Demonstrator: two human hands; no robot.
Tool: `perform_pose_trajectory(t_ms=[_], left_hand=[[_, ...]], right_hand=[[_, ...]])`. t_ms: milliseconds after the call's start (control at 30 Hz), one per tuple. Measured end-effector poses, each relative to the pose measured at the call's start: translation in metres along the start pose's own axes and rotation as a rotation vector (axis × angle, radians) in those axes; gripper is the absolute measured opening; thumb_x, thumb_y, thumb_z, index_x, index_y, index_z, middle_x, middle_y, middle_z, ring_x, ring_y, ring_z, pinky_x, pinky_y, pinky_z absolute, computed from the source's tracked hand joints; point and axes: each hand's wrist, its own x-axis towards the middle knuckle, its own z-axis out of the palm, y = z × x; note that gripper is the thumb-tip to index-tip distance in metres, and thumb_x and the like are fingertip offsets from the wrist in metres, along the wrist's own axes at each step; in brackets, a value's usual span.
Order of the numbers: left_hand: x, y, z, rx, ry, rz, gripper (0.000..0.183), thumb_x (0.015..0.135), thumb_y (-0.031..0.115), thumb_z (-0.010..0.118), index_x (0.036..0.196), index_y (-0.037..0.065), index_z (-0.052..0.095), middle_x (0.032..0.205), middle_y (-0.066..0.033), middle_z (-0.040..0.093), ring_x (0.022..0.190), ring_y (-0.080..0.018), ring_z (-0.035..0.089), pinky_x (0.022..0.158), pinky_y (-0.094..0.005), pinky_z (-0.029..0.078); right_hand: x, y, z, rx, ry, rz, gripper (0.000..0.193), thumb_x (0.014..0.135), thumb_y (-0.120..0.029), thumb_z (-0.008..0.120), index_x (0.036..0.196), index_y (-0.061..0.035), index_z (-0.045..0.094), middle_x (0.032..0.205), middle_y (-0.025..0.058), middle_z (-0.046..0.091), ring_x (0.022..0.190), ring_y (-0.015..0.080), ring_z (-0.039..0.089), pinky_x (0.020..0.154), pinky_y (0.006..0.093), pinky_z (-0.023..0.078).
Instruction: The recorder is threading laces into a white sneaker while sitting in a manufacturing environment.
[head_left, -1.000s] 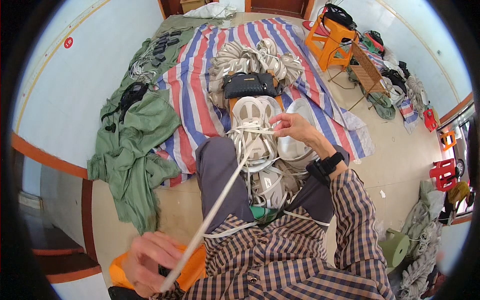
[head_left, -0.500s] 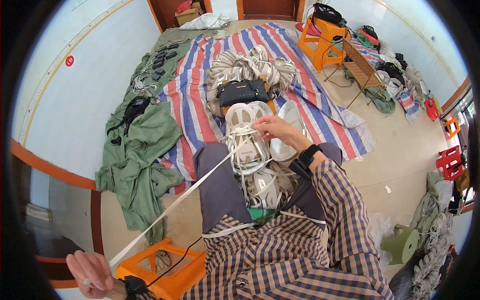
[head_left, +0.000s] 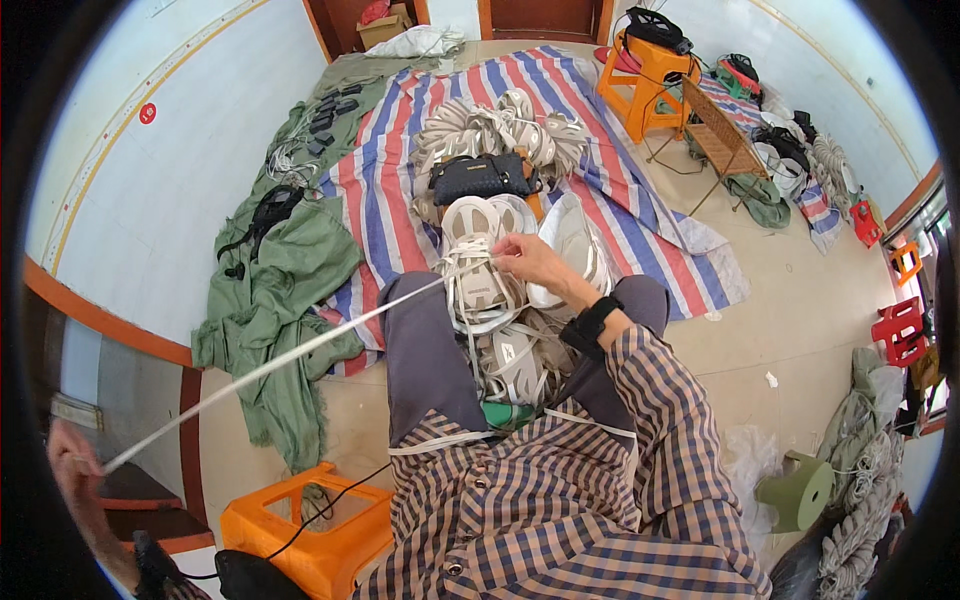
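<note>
On my lap, between the grey trouser knees, sits the stack of pale beige foam shoe soles (head_left: pixel 487 300) wound round with the flat white strap (head_left: pixel 270 368). My right hand (head_left: pixel 530 262) rests on top of the stack with its fingers (head_left: pixel 503 252) pinched shut on the strap just where it leaves the wraps. My left hand (head_left: pixel 72 470) is flung far out to the left, near the picture's rim, fist closed on the far end of the same strap, which runs taut and straight between the two hands.

The risks, as I judge them: with the line this tight, a slip at the right pinch would let the wraps go slack and the soles could fan out or slide off my lap onto the floor. Pulling at this low sideways angle may also drag the top sole askew, since the stack is only steadied from above. The left hand sits close to the orange plastic stool (head_left: pixel 310 530) and a black cable (head_left: pixel 330 500) trails over it; a wider sweep could snag there. More loose soles, a black pouch (head_left: pixel 482 178) and bundles lie on the striped red, white and blue tarpaulin (head_left: pixel 390 170) ahead, just beyond my knees, so anything dropped would mix in with them.
</note>
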Motion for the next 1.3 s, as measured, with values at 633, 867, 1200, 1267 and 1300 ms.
perform_pose_trajectory(t_ms=[633,867,1200,1267,1300], left_hand=[[0.249,0.021,0.491,-0.201,-0.232,0.409,0.027,0.077,0.007,0.062,0.103,0.003,0.059,0.097,-0.0117,0.063,0.088,-0.0211,0.061,0.078,-0.0311,0.049],[0.273,0.027,0.522,0.071,-0.285,0.463,0.019,0.072,0.012,0.064,0.088,0.004,0.057,0.083,-0.0119,0.057,0.077,-0.0275,0.057,0.070,-0.0366,0.045],[0.275,0.037,0.529,0.167,-0.055,0.610,0.011,0.073,0.011,0.060,0.082,0.006,0.054,0.080,-0.0138,0.056,0.081,-0.0346,0.056,0.070,-0.0441,0.045],[0.277,0.027,0.525,0.140,-0.041,0.608,0.010,0.074,0.010,0.059,0.082,0.006,0.054,0.078,-0.0136,0.057,0.079,-0.0353,0.057,0.068,-0.0445,0.045],[0.277,0.026,0.523,0.009,-0.149,0.533,0.011,0.075,0.009,0.059,0.084,0.005,0.054,0.075,-0.0121,0.058,0.075,-0.0325,0.058,0.066,-0.0422,0.045]], right_hand=[[-0.079,0.001,0.086,0.695,-0.350,0.521,0.057,0.091,-0.013,0.053,0.142,-0.0030,0.028,0.091,0.0142,0.069,0.068,0.0149,0.065,0.057,0.0259,0.054],[-0.084,0.002,0.090,0.824,-0.359,0.498,0.018,0.090,-0.018,0.056,0.103,-0.0049,0.056,0.082,0.0065,0.066,0.064,0.0108,0.062,0.057,0.0229,0.052],[-0.088,-0.005,0.098,0.761,-0.290,0.406,0.018,0.091,-0.019,0.059,0.096,-0.0023,0.060,0.083,0.0029,0.064,0.068,0.0103,0.062,0.064,0.0227,0.052],[-0.089,-0.019,0.092,0.819,-0.293,0.431,0.020,0.092,-0.019,0.058,0.099,-0.0006,0.059,0.086,0.0057,0.065,0.071,0.0117,0.063,0.067,0.0235,0.053],[-0.091,-0.021,0.087,0.846,-0.302,0.455,0.021,0.092,-0.019,0.057,0.101,0.0002,0.058,0.087,0.0071,0.065,0.072,0.0123,0.064,0.069,0.0241,0.054]])
